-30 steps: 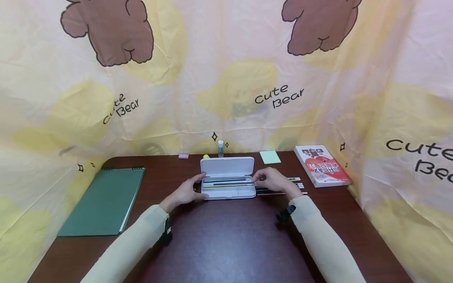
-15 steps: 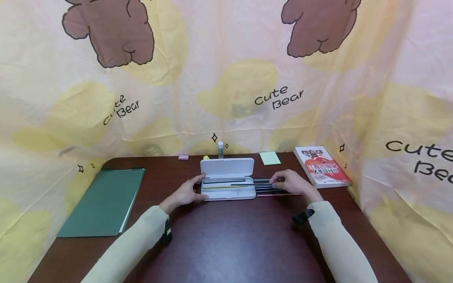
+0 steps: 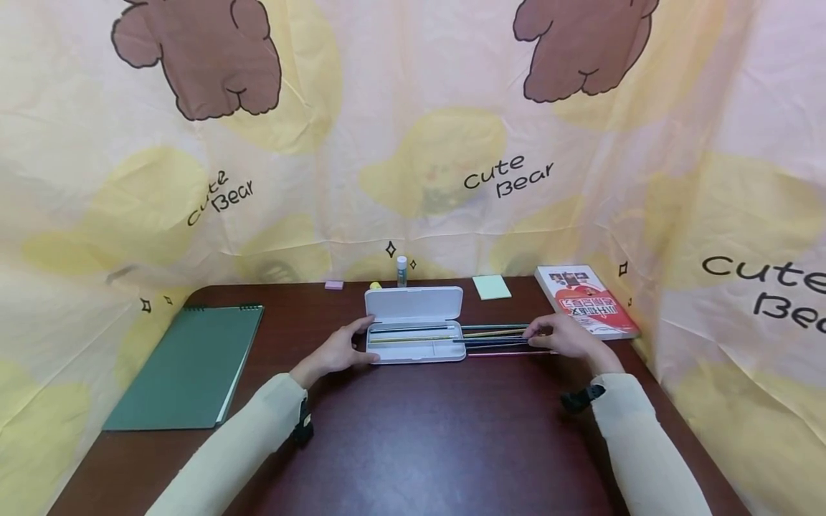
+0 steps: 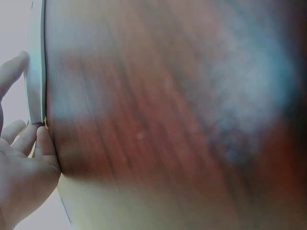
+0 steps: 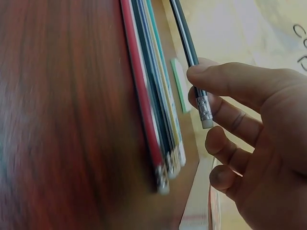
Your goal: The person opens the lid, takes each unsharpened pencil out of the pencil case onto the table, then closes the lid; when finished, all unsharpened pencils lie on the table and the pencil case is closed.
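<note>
Left hand [image 3: 338, 351] steadying open pencil case [image 3: 416, 337], fingers flat at its edge; right hand [image 3: 564, 337] pinching dark pencil [image 5: 189, 52] by eraser end, lifted clear of the pencil row [image 5: 153, 105].

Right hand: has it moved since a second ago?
Yes. The right hand slid rightward from the pencil case toward the red book.

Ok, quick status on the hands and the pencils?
Left hand steadies open pencil case. Right hand pinches dark pencil. Remaining pencils beside case. Nothing obstructing.
</note>
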### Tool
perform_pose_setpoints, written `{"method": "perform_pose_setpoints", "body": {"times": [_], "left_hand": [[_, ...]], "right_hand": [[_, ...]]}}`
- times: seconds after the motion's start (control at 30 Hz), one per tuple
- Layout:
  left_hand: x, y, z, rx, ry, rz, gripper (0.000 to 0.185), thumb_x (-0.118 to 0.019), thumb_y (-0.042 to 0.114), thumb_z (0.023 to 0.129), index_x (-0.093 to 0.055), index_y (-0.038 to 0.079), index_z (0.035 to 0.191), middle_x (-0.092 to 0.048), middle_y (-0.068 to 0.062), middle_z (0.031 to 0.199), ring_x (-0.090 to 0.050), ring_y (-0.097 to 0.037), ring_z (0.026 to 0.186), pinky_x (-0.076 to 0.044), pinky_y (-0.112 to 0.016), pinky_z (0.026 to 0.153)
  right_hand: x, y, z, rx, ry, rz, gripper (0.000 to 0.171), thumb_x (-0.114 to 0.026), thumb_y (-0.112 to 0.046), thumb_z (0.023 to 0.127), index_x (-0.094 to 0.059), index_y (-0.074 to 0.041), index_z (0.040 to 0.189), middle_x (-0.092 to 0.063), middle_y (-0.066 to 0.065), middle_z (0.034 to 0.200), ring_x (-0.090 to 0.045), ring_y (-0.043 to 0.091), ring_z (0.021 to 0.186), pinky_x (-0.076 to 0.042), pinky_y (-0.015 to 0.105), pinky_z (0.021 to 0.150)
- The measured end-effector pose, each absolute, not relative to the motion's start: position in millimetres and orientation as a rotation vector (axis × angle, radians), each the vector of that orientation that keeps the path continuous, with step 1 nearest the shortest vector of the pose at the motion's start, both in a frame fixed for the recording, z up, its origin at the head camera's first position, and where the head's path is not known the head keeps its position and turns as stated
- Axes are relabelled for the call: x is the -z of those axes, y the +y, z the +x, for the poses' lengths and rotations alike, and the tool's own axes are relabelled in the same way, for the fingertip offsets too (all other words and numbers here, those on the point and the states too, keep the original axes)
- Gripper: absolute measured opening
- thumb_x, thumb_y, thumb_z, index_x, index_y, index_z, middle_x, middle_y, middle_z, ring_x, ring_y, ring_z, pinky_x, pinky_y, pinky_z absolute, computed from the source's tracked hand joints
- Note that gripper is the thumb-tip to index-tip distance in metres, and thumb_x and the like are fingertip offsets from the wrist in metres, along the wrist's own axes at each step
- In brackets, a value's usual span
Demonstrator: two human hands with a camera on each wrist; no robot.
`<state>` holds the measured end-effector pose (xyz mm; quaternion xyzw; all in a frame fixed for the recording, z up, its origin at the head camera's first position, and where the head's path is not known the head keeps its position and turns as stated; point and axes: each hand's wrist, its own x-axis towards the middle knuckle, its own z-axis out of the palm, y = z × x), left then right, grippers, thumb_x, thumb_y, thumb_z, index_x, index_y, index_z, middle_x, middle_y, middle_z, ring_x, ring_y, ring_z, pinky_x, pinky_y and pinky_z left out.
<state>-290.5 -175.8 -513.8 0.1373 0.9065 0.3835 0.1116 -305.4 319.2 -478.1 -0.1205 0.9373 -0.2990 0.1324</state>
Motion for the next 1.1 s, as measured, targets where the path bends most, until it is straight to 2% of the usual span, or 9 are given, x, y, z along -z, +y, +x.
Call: {"method": "perform_pose_setpoints", "body": {"times": [0.33, 0.63, 0.9, 1.1], "left_hand": [[511.5, -176.4, -290.6, -1.131, 2.652, 0.391, 0.094, -0.085, 0.038, 0.079, -0.034, 0.022, 0.156, -0.049, -0.012, 0.151, -0.044, -0.028, 0.139, -0.03, -0.053, 0.118], [512.0, -176.5, -290.3, -1.133, 2.653, 0.399, 0.093, -0.085, 0.038, 0.079, -0.035, 0.022, 0.156, -0.048, -0.011, 0.151, -0.044, -0.027, 0.139, -0.029, -0.052, 0.119], [512.6, -176.0, -290.7, -1.136, 2.65, 0.401, 0.094, -0.085, 0.038, 0.079, -0.034, 0.022, 0.156, -0.049, -0.01, 0.151, -0.044, -0.027, 0.138, -0.03, -0.052, 0.118], [513.4, -176.3, -291.3, -1.139, 2.651, 0.407, 0.093, -0.085, 0.037, 0.079, -0.034, 0.022, 0.156, -0.049, -0.011, 0.151, -0.044, -0.027, 0.138, -0.03, -0.053, 0.118]], "right_hand": [[482.0, 341.8, -301.7, 0.803, 2.78, -0.321, 0.016, -0.072, -0.024, 0.091, -0.076, -0.018, 0.106, -0.071, 0.005, 0.109, -0.055, 0.025, 0.102, -0.044, 0.043, 0.088], [486.8, 346.2, -299.6, 0.817, 2.728, -0.263, 0.014, -0.071, -0.021, 0.092, -0.076, -0.017, 0.105, -0.072, 0.005, 0.107, -0.054, 0.024, 0.101, -0.043, 0.043, 0.088], [491.3, 342.8, -301.1, 0.81, 2.71, -0.209, 0.017, -0.073, -0.022, 0.091, -0.076, -0.017, 0.107, -0.071, 0.01, 0.114, -0.054, 0.029, 0.106, -0.043, 0.053, 0.092], [489.6, 338.5, -302.2, 0.812, 2.717, -0.186, 0.017, -0.072, -0.023, 0.092, -0.076, -0.019, 0.108, -0.071, 0.008, 0.114, -0.054, 0.028, 0.105, -0.043, 0.05, 0.093]]}}
